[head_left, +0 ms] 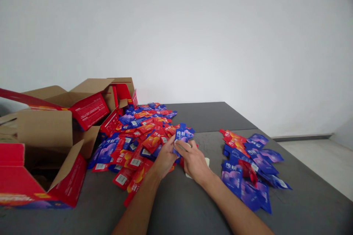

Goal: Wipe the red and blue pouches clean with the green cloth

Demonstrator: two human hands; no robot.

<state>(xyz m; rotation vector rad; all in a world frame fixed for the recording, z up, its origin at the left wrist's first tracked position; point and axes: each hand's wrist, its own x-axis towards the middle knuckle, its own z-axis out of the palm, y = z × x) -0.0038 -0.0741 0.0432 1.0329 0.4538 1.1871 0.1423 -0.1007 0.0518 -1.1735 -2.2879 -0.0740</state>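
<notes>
A blue pouch [181, 133] with white lettering is held upright between my two hands near the middle of the table. My left hand [166, 156] grips its left side. My right hand [193, 158] lies across its lower front, with a whitish item partly visible under the fingers; whether that is a cloth I cannot tell. A pale flat piece [207, 162] shows on the table beneath my right hand. Left of my hands spreads a big heap of red and blue pouches [151, 141]. On the right lies a smaller pile of mostly blue pouches [231, 176].
Open red cardboard boxes [91, 110] stand along the left side, one near box [67, 183] with its flaps spread. The dark grey table [176, 209] reaches back to a white wall [193, 44]. Its right edge slants past the smaller pile.
</notes>
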